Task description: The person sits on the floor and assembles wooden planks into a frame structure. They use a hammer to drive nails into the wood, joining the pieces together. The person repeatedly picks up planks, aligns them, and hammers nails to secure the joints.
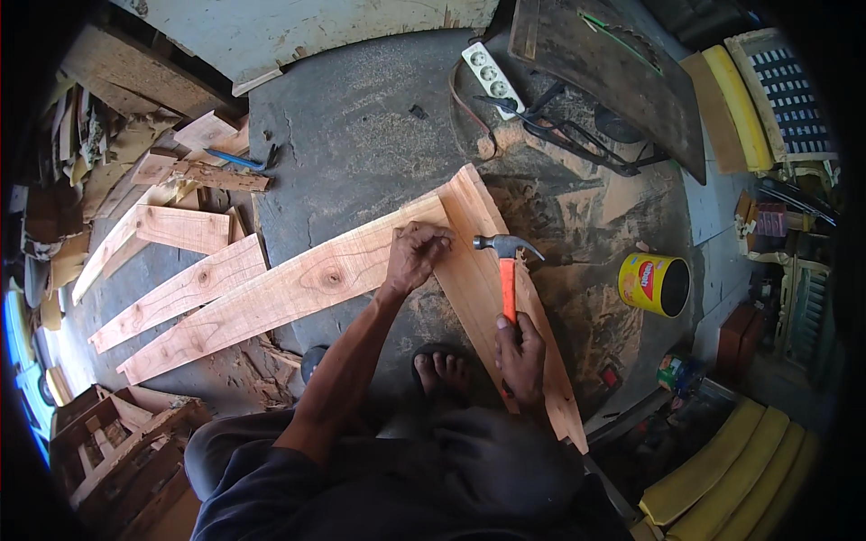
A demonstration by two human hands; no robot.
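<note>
Two pale wooden boards meet in a corner on the concrete floor: a long board (271, 298) running to the left and a second board (478, 270) running down to the right. My left hand (415, 254) rests at that joint with fingers pinched together, as if on a small nail that I cannot make out. My right hand (520, 350) grips the orange handle of a claw hammer (508, 255), whose steel head hovers just right of my left hand. My bare foot (442, 368) sits between the boards.
More loose boards (180, 293) and wood scraps (144, 162) lie at the left. A yellow can (656, 284) stands right of the boards. A white power strip (492, 79) with cables and a dark saw table (613, 72) are at the back. Yellow foam pads (731, 469) sit lower right.
</note>
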